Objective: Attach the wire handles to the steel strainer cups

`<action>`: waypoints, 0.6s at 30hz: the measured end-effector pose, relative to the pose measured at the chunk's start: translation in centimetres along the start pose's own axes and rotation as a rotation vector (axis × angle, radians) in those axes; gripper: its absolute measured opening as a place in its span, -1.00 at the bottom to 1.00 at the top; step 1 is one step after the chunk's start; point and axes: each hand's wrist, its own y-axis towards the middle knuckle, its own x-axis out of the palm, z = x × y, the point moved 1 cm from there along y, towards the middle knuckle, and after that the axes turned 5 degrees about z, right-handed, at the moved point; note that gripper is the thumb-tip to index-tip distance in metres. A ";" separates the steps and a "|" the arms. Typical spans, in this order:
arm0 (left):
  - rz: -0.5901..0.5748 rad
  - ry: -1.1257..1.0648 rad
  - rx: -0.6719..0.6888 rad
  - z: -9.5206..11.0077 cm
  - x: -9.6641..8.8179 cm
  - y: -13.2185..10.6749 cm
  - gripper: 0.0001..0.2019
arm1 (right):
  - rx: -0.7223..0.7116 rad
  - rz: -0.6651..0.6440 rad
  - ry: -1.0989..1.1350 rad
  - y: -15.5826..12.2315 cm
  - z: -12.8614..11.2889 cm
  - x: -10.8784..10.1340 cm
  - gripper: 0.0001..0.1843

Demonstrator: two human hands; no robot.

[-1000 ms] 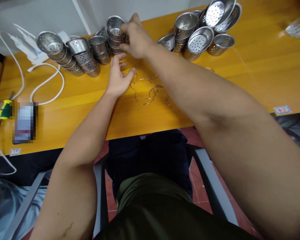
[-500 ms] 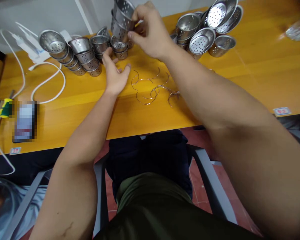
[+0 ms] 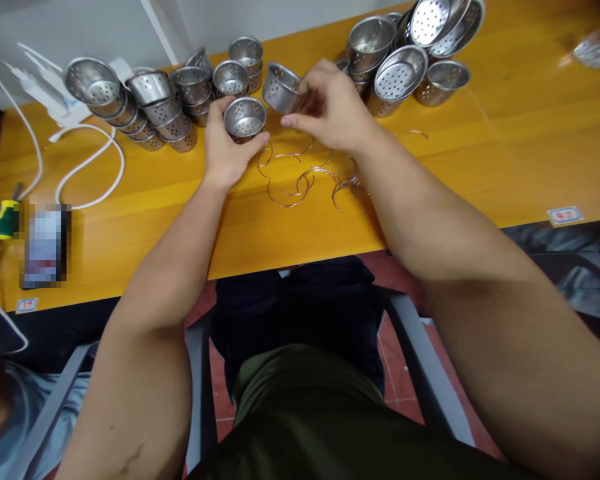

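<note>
Two small perforated steel cups are in hand. The left hand [image 3: 224, 150] has its grip closed around the upright cup [image 3: 245, 119], thumb and fingers cradling the wall from the near side so the open mouth faces up toward the person. Whether its base rests on the worktop [image 3: 505, 160] I cannot tell. The right hand [image 3: 333, 110] pinches the tilted cup [image 3: 280, 88] at its wall, grip narrow, with the cup lifted clear and tipped over. It sits just beyond and to the right of the left grip, apart from the other cup.

On the near side of both grips lies a loose tangle of curved wire handles [image 3: 300, 183], touching one another; I'd judge they are kept there for easy reach. Far to the left of the left grip lean stacks of nested cups [image 3: 155, 113]. Beyond the right grip sits a heap of larger perforated bowls [image 3: 405, 67], sorted apart by size, it seems. A white cable [image 3: 93, 173] loops well off to the left.
</note>
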 end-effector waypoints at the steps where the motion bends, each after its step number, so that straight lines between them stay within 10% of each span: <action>1: 0.037 -0.016 0.004 0.2 0.0 0.0 0.12 | 0.015 -0.019 -0.039 0.0 0.3 0.0 -0.68; 5: 0.175 -0.058 0.090 1.6 0.6 0.0 0.10 | 0.035 -0.144 -0.173 -0.3 0.1 -0.1 -0.76; 18: 0.082 -0.066 -0.106 3.8 0.8 -0.1 -0.15 | 0.138 -0.243 -0.316 -0.2 -1.2 2.6 -0.61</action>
